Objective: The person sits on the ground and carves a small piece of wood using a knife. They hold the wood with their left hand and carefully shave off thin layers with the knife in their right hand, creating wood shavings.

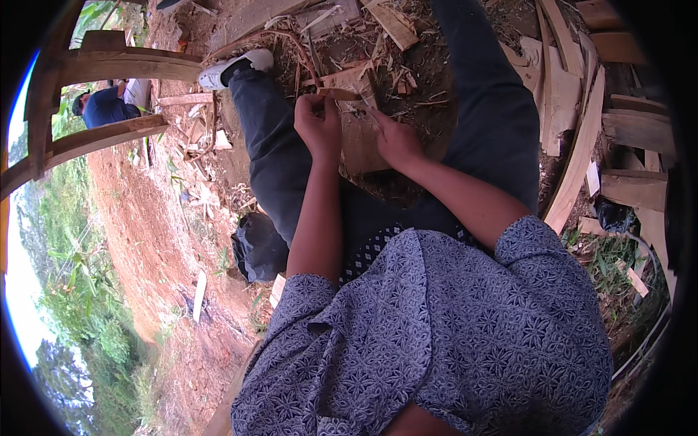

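Between my knees, my left hand is closed on one end of a small brown piece of wood, which points to the right. My right hand is wrapped round the handle of what looks like a knife. Its thin blade reaches up and left, close to the free end of the wood; whether they touch I cannot tell. Below both hands is a flat wooden block, partly hidden by them.
Wood chips and offcuts litter the dirt around my feet. Long planks lean on the right, beside stacked timber. A black bag lies by my left thigh. Another person is at far left, behind a wooden frame.
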Demonstrator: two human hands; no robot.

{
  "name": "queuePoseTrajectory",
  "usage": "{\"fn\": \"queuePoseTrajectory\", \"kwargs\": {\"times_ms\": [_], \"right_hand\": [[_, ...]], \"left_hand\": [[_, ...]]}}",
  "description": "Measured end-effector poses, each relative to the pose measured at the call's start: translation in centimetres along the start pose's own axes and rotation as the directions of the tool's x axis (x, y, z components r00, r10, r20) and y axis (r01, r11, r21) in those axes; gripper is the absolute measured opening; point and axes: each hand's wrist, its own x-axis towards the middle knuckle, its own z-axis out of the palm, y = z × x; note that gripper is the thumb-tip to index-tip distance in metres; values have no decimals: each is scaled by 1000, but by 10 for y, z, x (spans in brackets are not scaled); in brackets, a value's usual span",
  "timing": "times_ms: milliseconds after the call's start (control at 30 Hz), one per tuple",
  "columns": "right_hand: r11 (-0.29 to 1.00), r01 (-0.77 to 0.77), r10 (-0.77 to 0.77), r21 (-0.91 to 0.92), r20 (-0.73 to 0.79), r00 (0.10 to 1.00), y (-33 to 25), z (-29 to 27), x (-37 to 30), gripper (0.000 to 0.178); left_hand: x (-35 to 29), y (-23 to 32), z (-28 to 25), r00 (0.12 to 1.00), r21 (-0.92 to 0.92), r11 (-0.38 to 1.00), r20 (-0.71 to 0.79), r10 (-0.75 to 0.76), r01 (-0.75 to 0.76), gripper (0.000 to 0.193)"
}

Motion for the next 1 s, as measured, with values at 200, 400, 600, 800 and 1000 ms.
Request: {"fn": "queuePoseTrajectory", "kwargs": {"times_ms": [200, 400, 600, 800, 1000], "right_hand": [[988, 38, -23, 147, -98, 995, 27, 18, 0, 54], [635, -541, 367, 551, 402, 839, -2, -25, 11, 54], [985, 43, -40, 168, -19, 999, 24, 10, 10, 54], [992, 123, -122, 23, -57, 991, 5, -6, 6, 57], [999, -8, 7, 53, 18, 1000, 58, 31, 19, 57]], "left_hand": [[4, -16, 6, 999, -30, 999, 14, -28, 29, 23], [4, -16, 6, 999, -30, 1000, -43, -3, 1, 21], [5, -19, 1, 1000, -59, 998, -9, -15, 15, 21], [3, -7, 1, 998, 11, 998, 4, 55, -55, 23], [0, -11, 7, 993, -5, 993, 15, 121, -121, 20]]}}
